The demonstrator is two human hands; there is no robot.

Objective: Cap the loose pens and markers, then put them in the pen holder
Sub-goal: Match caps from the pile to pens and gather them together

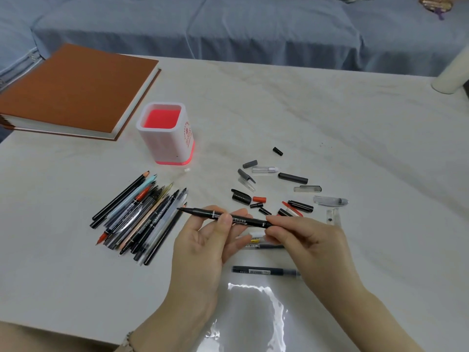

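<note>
Clear plastic sheet [253,313], well in front of the pen holder [165,134]. Left hand [203,245] and right hand [304,240], front-right of the holder, both pinch one black marker [246,220], tip uncapped. Loose pens [137,217] just in front of the holder; caps [293,178] to its right.

One white square plastic pen holder [165,138], one brown hardcover book [76,90], one black plastic marker [203,212], two dark capped pens [265,271], roughly fifteen loose caps [293,178]; heaped pens [142,217] too overlapped to count.
</note>
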